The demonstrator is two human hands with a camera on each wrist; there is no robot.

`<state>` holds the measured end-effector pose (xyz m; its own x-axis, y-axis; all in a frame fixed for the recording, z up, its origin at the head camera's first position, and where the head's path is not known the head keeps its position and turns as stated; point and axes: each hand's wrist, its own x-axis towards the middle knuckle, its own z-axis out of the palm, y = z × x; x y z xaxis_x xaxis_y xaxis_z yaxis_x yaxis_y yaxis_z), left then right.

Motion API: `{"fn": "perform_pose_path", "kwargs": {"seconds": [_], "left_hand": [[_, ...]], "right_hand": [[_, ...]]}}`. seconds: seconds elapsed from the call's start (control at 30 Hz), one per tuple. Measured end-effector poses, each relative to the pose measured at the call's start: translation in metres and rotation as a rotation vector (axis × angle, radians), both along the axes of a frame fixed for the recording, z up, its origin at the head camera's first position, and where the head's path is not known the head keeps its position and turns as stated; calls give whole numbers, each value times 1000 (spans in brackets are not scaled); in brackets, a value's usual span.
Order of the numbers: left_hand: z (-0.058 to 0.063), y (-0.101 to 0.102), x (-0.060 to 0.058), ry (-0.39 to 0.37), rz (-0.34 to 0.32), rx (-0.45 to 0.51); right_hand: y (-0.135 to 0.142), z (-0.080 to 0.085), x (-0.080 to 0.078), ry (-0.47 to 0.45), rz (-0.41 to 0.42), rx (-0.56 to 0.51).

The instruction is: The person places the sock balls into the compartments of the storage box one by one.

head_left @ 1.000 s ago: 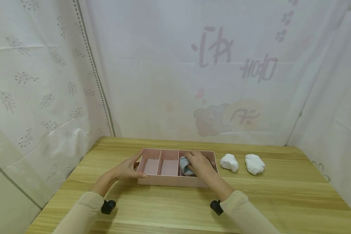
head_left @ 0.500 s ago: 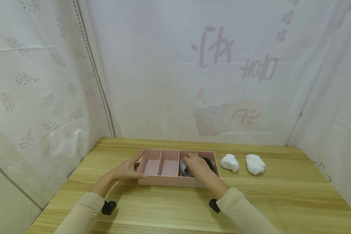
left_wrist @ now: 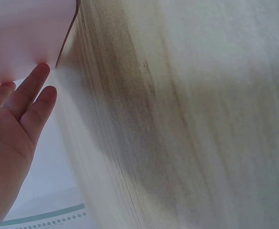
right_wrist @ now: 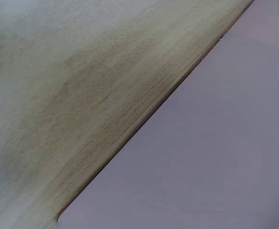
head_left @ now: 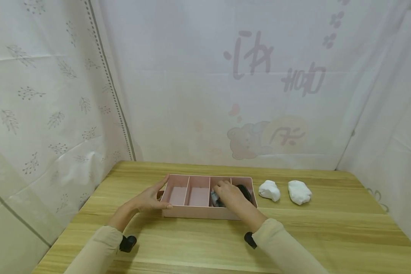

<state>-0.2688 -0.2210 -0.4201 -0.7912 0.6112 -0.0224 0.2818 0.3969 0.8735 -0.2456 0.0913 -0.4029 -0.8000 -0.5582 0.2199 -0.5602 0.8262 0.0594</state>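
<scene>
A pink box (head_left: 202, 211) with four compartments in a row stands on the wooden table. My left hand (head_left: 148, 198) spans its left end, thumb at the front corner and fingers at the far corner. In the left wrist view, fairly straight fingers (left_wrist: 30, 93) touch the box's wall. My right hand (head_left: 231, 195) reaches into the third compartment, curled fingers holding a grey-blue rolled-up sock (head_left: 215, 199), mostly hidden by the hand. Beside it, a black rolled bundle (head_left: 244, 191) lies in the rightmost compartment. Only the box wall (right_wrist: 201, 152) and tabletop show in the right wrist view.
Two white rolled-up bundles of cloth (head_left: 269, 190) (head_left: 299, 192) lie on the table to the right of the box. A printed curtain (head_left: 178, 95) hangs behind the table and along both sides.
My right hand has shifted slightly left and lower over the grey-blue sock, uncovering the divider and the black bundle. Less of the sock shows. The left hand stays on the box's end.
</scene>
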Motion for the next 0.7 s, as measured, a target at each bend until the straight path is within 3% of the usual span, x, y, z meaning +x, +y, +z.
{"fn": "perform_pose_path", "kwargs": {"seconds": [0.33,0.7], "left_hand": [[-1,0,0,-6,7,2],[0,0,1,-32,18,-1]], "right_hand": [[3,-1,-1,-58,13,-43],[10,1,1,-72,96,-141]]}}
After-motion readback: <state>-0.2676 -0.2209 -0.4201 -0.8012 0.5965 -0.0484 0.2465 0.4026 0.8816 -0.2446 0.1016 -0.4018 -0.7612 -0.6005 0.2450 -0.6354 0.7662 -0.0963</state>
